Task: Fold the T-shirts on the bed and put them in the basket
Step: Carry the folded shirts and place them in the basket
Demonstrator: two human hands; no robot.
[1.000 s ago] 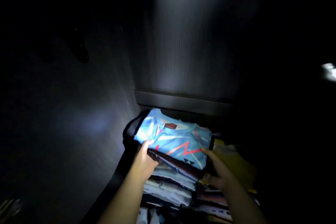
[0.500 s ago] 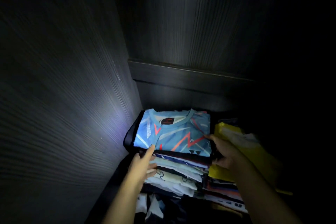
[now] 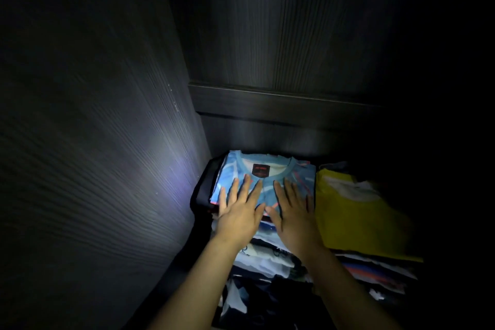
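A folded light-blue T-shirt (image 3: pixel 267 169) with red and white streaks lies on top of a tall stack of folded shirts (image 3: pixel 267 257) in a dark corner. Both hands lie flat on it, side by side with the fingers spread. My left hand (image 3: pixel 238 211) presses its left half and my right hand (image 3: pixel 292 214) its right half. A dark edge (image 3: pixel 201 195) shows at the stack's left side; whether it belongs to a basket I cannot tell.
A second stack topped by a folded yellow shirt (image 3: pixel 356 220) stands right beside the first. A dark wood-grain wall panel (image 3: pixel 93 142) closes in on the left and another panel with a ledge (image 3: pixel 281 99) at the back. The right side is black.
Both hands have let go of the stack's sides and moved onto the top of the blue shirt, fingers now flat. The camera has come closer and tilted down.
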